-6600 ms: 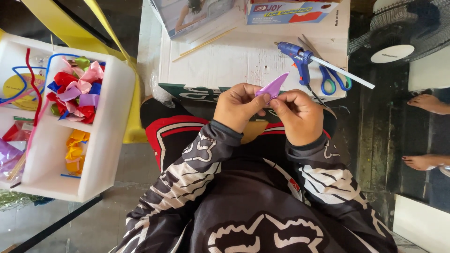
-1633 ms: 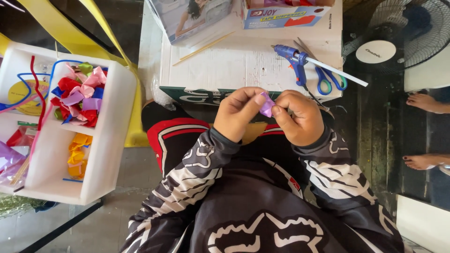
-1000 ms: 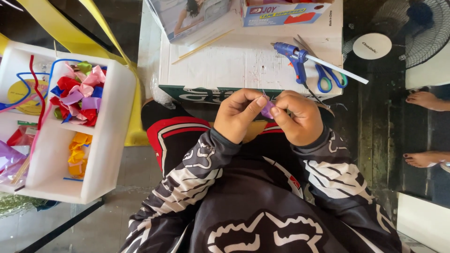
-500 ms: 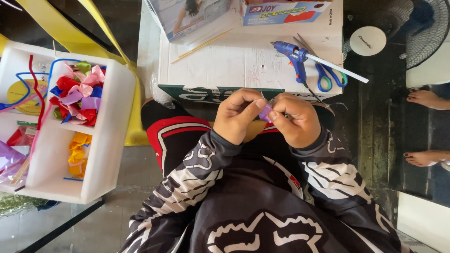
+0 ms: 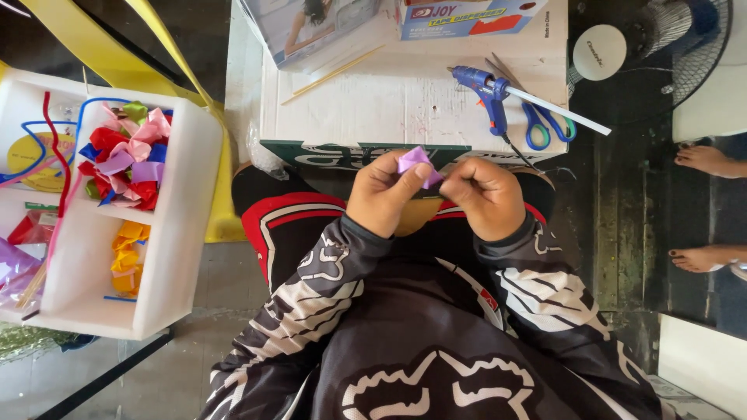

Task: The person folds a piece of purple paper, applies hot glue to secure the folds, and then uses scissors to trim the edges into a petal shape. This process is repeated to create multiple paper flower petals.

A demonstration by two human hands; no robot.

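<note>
A small folded piece of purple ribbon (image 5: 416, 164) is pinched between my two hands above my lap. My left hand (image 5: 385, 193) grips it from the left with thumb and fingertips. My right hand (image 5: 486, 194) pinches its right edge, fingers curled. Both hands hover just in front of the white cardboard box (image 5: 373, 105) that serves as a work surface. On that box lie a blue glue gun (image 5: 489, 92) with a white glue stick and blue-handled scissors (image 5: 545, 124).
A white foam tray (image 5: 183, 233) at my left holds several folded ribbon pieces (image 5: 124, 155), red, pink, purple and yellow. A thin wooden skewer (image 5: 331, 75) and printed boxes lie on the far part of the box. A floor fan (image 5: 661, 35) and another person's bare feet (image 5: 704, 159) are at right.
The purple ribbon piece went from a pointed shape held up to a small fold pinched tightly between both hands. The hands stayed over my lap, with fingers shifting slightly.
</note>
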